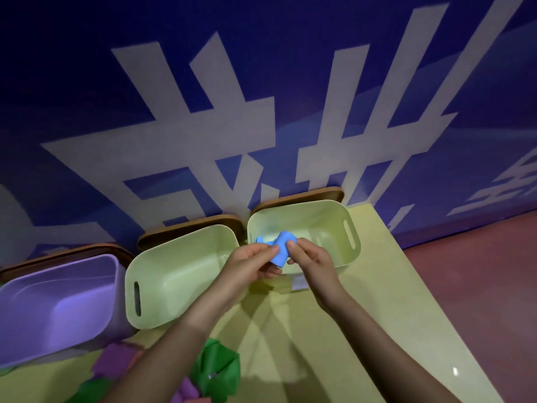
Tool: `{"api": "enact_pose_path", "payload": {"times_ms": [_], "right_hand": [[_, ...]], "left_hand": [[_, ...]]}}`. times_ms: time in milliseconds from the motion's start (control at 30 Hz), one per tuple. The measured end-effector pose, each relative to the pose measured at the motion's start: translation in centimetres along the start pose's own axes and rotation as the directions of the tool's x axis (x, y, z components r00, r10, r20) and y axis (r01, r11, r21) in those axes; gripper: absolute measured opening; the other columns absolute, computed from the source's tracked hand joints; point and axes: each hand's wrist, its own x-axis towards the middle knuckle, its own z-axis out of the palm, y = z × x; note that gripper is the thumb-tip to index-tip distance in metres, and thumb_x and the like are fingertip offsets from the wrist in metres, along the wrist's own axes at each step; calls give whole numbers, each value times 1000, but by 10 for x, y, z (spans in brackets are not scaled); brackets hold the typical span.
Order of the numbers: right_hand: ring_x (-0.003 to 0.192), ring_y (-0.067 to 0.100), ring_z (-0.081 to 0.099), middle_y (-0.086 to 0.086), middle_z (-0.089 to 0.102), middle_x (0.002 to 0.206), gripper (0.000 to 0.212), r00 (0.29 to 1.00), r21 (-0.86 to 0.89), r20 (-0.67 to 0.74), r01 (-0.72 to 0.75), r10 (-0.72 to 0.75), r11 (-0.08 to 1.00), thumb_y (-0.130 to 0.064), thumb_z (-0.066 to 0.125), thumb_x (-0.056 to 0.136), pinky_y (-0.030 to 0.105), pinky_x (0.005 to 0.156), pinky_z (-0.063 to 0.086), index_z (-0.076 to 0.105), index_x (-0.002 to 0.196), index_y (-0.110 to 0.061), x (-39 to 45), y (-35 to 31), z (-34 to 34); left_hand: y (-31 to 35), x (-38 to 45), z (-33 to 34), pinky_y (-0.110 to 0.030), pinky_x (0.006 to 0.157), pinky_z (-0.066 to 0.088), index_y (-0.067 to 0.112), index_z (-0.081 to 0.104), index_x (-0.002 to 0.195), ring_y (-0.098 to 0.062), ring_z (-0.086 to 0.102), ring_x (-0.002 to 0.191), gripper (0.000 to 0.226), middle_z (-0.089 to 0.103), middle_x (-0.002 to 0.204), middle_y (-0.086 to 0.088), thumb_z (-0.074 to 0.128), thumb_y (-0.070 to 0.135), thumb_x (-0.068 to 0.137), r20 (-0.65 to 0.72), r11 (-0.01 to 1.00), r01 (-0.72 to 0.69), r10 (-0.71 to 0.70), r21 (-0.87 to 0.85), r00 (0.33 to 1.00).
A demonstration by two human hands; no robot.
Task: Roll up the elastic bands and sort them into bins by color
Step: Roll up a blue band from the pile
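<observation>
Head view: blue band, seemingly part-rolled, in the grip of left hand and right hand.

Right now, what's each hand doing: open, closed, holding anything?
Left hand: fingers pinch the blue elastic band.
Right hand: fingers pinch the same band, above the right green bin.
</observation>
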Motion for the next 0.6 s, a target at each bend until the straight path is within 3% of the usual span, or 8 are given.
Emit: {"api": "enact_pose_path", "payload": {"times_ms": [100, 200, 300, 367, 433, 533, 600], "right_hand": [[79, 16, 49, 23, 50, 86, 48, 999, -70, 39, -14, 16, 997, -41, 55, 84, 33, 79, 41, 63, 83, 6, 29, 3, 6], [79, 17, 48, 14, 47, 82, 44, 997, -95, 74, -17, 24, 995, -38, 54, 85, 35, 78, 40, 62, 82, 5, 47, 9, 15], [77, 13, 46, 7, 45, 79, 42, 993, -183, 115, 12, 9, 983, -37, 52, 85, 29, 76, 38, 61, 79, 3, 57, 15, 23], [79, 12, 46, 0, 44, 76, 38, 986, -327, 164, 91, -38, 941, -34, 48, 87, 24, 74, 37, 65, 83, -1, 62, 19, 28], [82, 11, 46, -4, 43, 77, 37, 969, -423, 243, 147, -44, 894, -31, 42, 91, 23, 75, 37, 67, 89, -4, 68, 22, 31], [76, 10, 49, -2, 50, 83, 31, 954, -294, 263, -65, 146, 954, -24, 38, 101, 23, 71, 42, 67, 100, -13, 86, 21, 25], [69, 12, 51, 1, 56, 80, 29, 940, -250, 138, -271, 312, 929, -19, 38, 102, 22, 63, 43, 65, 109, -12, 104, 28, 15]], "left_hand": [[1, 20, -14, -22, 65, 52, 6, 65, 92, -15, 66, 65, 15, 69, 75, -6, 55, 17, 95, -24, 999, 14, -14, -31, 1000], [-1, 33, -24, -22, 66, 53, 0, 63, 102, -18, 67, 68, 20, 71, 73, -5, 53, 16, 96, -41, 996, 38, -41, -75, 998], [-3, 43, -33, -28, 73, 56, 0, 60, 111, -27, 69, 77, 22, 71, 90, -15, 47, 13, 98, -35, 985, 115, -120, -127, 992], [-6, 49, -37, -32, 77, 56, 4, 58, 109, -30, 70, 80, 23, 69, 98, -20, 39, 12, 101, -20, 974, 185, -189, -131, 982], [-9, 54, -38, -32, 72, 53, 6, 58, 100, -25, 65, 70, 27, 66, 88, -18, 31, 12, 102, -45, 965, 229, -237, -131, 970], [-14, 61, -41, -25, 53, 34, 3, 56, 89, -17, 41, 55, 33, 51, 69, -11, 27, 13, 101, -142, 945, 237, -272, -224, 952], [-15, 64, -45, -22, 49, 30, 4, 55, 88, -14, 36, 49, 32, 45, 64, -9, 27, 15, 100, -197, 929, 230, -293, -290, 936]]}}
